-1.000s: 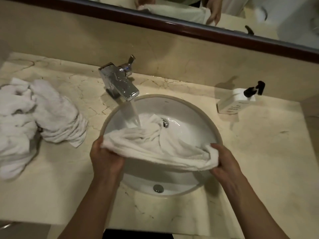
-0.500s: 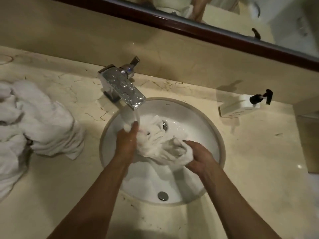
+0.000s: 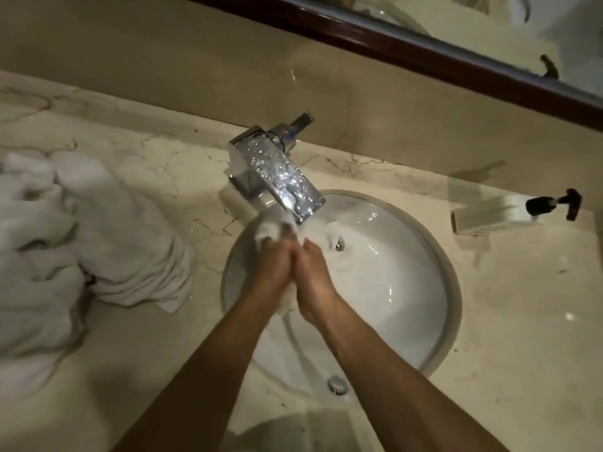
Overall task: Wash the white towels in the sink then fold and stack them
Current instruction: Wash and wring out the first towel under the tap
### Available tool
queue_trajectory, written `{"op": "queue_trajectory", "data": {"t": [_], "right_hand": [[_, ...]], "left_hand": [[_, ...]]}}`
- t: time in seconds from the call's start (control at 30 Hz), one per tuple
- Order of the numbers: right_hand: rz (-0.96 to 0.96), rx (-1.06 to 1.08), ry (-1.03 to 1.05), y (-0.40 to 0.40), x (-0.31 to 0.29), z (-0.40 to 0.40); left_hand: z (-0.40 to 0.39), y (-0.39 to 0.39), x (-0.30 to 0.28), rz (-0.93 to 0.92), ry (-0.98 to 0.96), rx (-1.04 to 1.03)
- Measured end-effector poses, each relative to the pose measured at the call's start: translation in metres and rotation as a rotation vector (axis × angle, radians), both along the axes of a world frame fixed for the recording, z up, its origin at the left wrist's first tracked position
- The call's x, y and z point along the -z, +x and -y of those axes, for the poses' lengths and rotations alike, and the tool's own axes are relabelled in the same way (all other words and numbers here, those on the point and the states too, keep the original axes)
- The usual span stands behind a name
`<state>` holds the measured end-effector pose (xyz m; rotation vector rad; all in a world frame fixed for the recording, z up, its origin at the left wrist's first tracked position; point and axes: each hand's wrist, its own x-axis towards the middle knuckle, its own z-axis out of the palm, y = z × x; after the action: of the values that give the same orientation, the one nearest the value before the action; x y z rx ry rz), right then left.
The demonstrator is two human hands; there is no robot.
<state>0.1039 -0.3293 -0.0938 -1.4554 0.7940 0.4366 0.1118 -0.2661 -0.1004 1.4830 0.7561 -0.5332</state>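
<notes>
Counted: one round sink at frame centre, one chrome faucet running above it, one soap dispenser at right, one heap of white towels at left, individual count indeterminate. One wet towel bunched under the spout, inside the basin. Left hand and right hand pressed side by side, fingers curled round that towel, both forearms entering from bottom of frame.

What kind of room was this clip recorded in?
Most likely a bathroom, perhaps a hotel's: a round white sink set into a marble counter, a chrome faucet, a pump soap dispenser, and a dark-framed mirror above.
</notes>
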Motion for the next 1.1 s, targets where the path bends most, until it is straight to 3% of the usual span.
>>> {"op": "queue_trajectory", "data": {"t": [0.07, 0.17, 0.23, 0.33, 0.4, 0.5, 0.63, 0.73, 0.8, 0.9, 0.97, 1.03, 1.1], "right_hand": [[0.051, -0.073, -0.027, -0.011, -0.006, -0.010], [0.020, 0.052, -0.033, 0.010, 0.002, 0.009], [-0.039, 0.083, 0.023, 0.021, 0.007, 0.015], [-0.038, -0.086, -0.049, -0.006, 0.006, -0.005], [0.016, -0.107, -0.043, -0.015, 0.005, -0.016], [-0.012, -0.044, -0.046, 0.006, 0.017, -0.001], [-0.093, 0.056, -0.039, 0.010, 0.032, 0.037], [-0.140, 0.269, -0.039, -0.009, 0.034, 0.083], [-0.207, 0.363, -0.103, -0.026, 0.033, 0.119], [-0.301, 0.305, -0.119, -0.051, 0.037, 0.152], [-0.340, 0.271, -0.037, -0.059, 0.044, 0.160], [-0.356, 0.198, -0.066, -0.061, 0.052, 0.162], [-0.406, -0.009, -0.265, -0.057, 0.060, 0.167]], "left_hand": [[-0.006, 0.014, 0.009, -0.033, -0.014, -0.122], [0.012, -0.017, 0.003, 0.038, -0.041, 0.121], [0.020, -0.030, -0.001, 0.031, -0.048, 0.143], [0.000, -0.005, 0.005, -0.168, -0.357, -0.199], [-0.007, -0.007, 0.003, -0.187, -0.390, -0.233], [0.003, -0.040, -0.008, 0.039, -0.103, -0.027], [-0.009, -0.049, 0.001, 0.074, 0.099, 0.054], [-0.023, -0.059, -0.010, 0.146, 0.094, 0.210], [-0.025, -0.068, -0.013, 0.071, 0.008, 0.250], [-0.027, -0.068, 0.005, -0.268, -0.202, 0.171], [-0.020, -0.065, 0.018, -0.354, -0.252, 0.160], [-0.010, -0.059, 0.031, -0.256, -0.101, 0.322], [-0.001, -0.048, 0.041, -0.142, 0.188, 0.624]]}}
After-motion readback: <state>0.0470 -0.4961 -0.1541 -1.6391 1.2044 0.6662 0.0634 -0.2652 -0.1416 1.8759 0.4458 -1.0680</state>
